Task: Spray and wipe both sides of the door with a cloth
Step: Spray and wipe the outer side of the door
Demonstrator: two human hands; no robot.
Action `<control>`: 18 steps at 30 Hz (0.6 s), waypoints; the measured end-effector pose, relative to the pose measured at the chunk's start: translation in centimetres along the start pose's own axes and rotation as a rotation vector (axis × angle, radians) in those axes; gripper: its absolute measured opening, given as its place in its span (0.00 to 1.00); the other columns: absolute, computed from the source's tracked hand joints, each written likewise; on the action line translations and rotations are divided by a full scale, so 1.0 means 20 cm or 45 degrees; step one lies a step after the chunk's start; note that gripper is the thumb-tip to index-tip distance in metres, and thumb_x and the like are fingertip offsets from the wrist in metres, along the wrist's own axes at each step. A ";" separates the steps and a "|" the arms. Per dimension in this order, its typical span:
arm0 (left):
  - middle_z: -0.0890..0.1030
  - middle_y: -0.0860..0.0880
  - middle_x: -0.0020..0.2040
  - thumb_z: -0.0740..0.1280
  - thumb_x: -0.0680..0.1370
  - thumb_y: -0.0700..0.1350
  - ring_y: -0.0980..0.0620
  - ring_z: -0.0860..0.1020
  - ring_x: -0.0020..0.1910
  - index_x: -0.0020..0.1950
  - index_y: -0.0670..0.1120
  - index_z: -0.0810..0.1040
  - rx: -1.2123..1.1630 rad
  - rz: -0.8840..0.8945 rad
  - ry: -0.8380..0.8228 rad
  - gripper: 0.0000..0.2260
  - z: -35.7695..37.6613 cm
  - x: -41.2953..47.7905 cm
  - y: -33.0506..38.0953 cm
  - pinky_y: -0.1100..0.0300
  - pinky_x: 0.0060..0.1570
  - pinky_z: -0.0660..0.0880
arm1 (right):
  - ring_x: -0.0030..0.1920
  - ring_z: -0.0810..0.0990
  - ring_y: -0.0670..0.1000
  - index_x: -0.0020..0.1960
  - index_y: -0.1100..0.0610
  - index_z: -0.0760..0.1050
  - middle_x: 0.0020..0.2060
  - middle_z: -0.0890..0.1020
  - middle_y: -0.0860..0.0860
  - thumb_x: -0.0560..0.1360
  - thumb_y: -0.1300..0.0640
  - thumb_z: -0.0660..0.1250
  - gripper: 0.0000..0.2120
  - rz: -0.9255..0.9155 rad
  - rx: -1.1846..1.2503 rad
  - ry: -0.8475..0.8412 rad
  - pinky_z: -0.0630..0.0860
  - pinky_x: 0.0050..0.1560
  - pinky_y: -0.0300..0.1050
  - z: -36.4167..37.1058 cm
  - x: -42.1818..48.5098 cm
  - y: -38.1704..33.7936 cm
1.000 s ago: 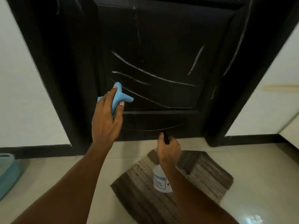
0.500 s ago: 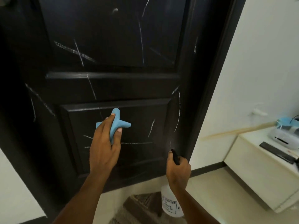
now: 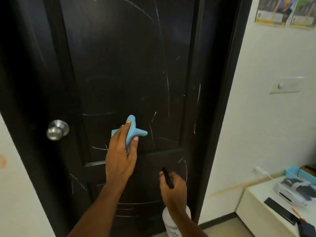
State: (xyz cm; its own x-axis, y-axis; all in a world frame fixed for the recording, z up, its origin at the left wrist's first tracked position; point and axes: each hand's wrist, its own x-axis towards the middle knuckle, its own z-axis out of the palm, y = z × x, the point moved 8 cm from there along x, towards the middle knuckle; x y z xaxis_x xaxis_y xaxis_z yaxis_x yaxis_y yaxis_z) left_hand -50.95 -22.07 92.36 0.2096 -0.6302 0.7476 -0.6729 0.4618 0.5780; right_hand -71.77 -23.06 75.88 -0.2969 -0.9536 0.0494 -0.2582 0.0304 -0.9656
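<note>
A black panelled door fills the view, streaked with thin white marks. My left hand grips a blue cloth and holds it against the lower part of the upper panel. My right hand is wrapped round the black head of a white spray bottle, held low in front of the door's right stile, nozzle towards the door. A silver round knob sits at the door's left.
White walls flank the black door frame. At the lower right stands a white cabinet with a black flat device, a bagged item and a blue box on top. A wall plate and posters hang on the right wall.
The view has risen from the door's bottom and the doormat to its middle. Both hands moved up the door with the cloth and bottle; the knob has come into view.
</note>
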 end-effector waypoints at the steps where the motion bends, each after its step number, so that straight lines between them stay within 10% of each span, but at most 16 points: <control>1: 0.72 0.48 0.68 0.59 0.81 0.54 0.52 0.73 0.64 0.76 0.49 0.65 0.007 0.001 0.007 0.24 -0.05 0.06 0.05 0.50 0.60 0.76 | 0.34 0.84 0.46 0.43 0.50 0.79 0.33 0.84 0.51 0.78 0.46 0.70 0.09 0.011 -0.058 -0.060 0.80 0.35 0.37 0.05 -0.04 -0.06; 10: 0.72 0.51 0.69 0.60 0.81 0.54 0.56 0.73 0.63 0.76 0.51 0.65 0.135 0.072 0.123 0.23 -0.55 0.56 0.30 0.66 0.57 0.71 | 0.41 0.81 0.42 0.42 0.46 0.80 0.37 0.83 0.44 0.71 0.31 0.63 0.19 -0.111 -0.001 -0.021 0.79 0.47 0.42 0.31 -0.22 -0.80; 18: 0.74 0.46 0.67 0.60 0.80 0.54 0.50 0.76 0.61 0.76 0.48 0.66 0.172 0.097 0.290 0.25 -0.89 0.86 0.39 0.53 0.58 0.77 | 0.46 0.80 0.49 0.39 0.49 0.79 0.41 0.81 0.47 0.73 0.33 0.64 0.21 -0.396 0.275 0.023 0.80 0.49 0.52 0.30 -0.10 -1.70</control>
State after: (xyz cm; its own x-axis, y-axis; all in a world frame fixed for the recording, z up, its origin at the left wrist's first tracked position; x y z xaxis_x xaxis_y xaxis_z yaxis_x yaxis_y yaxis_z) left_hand -39.85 -18.14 115.47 0.2986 -0.4330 0.8505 -0.7783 0.4053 0.4796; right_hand -56.90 -23.93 107.11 -0.2513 -0.9020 0.3510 -0.1395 -0.3251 -0.9353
